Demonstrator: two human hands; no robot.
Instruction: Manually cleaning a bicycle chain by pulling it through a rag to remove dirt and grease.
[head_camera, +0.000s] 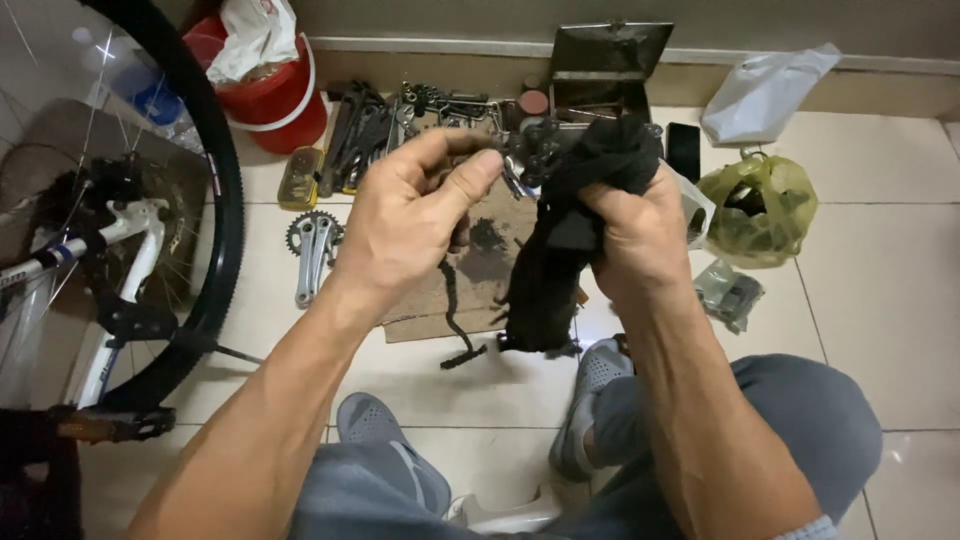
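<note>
— So, how many things were in the hands?

— Two. The left hand (405, 225) pinched one end of a greasy bicycle chain (452, 300) between thumb and fingers at the centre of the frame; the chain hung down to the middle. The right hand (625, 235) was clenched around one black rag (560, 255), just right of centre.

— And around them?

— One bicycle wheel (215, 190) with a white frame (120, 240) at the left edge, one crank arm with chainring (312, 245) left of centre, one red bucket (275, 100) at the upper left, one open metal box (605, 65) at the top, a heap of wrenches (360, 130) beside it, one white bag (760, 90) and one yellow-green bag (765, 205) at the upper right. Two grey shoes (385, 430) at the bottom.

— The floor?

— Pale floor tiles (880, 290), with one piece of cardboard (435, 310) under the hands, and a wall (500, 20) along the top.
</note>
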